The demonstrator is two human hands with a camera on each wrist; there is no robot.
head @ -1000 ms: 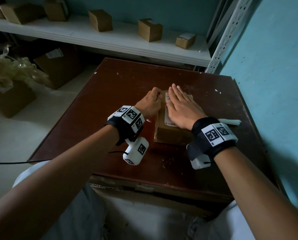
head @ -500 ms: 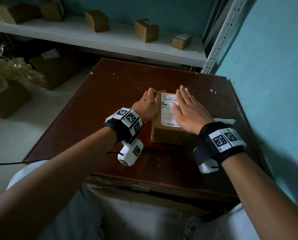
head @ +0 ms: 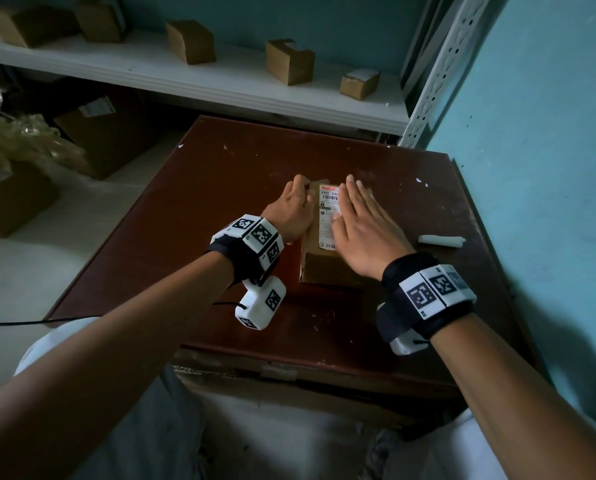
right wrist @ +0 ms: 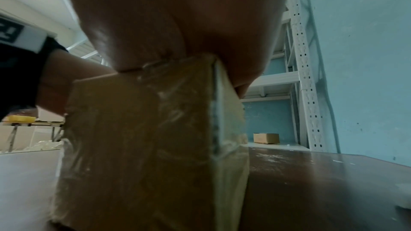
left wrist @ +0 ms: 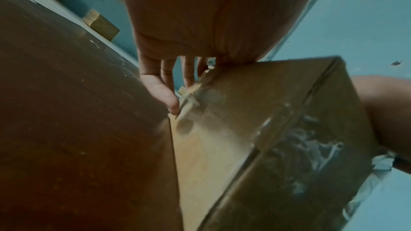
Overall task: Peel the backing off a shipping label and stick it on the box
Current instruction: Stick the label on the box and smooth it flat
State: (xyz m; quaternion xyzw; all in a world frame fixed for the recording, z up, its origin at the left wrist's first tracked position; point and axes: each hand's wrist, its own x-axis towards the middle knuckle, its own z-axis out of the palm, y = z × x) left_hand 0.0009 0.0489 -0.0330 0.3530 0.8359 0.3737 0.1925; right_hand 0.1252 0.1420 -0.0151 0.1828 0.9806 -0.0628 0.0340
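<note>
On the floor at far left sits an open carton stuffed with crinkled wrapping, well apart from the work. On the brown table, the left hand is pressed against the left side of the box, its fingers curled at the top edge and the little finger touching the box's wall low down; it seems to be there to brace the box, so it does not slide while the other hand rubs. The label already lies flat on the box's top face, print upward. The right hand lies on it with fingers straight and together, palm down, gripping nothing, likely smoothing the label so it bonds (the part under the palm is hidden). Just right of the box, a rolled white strip lies on the table, probably the peeled backing, set aside out of the way.
</note>
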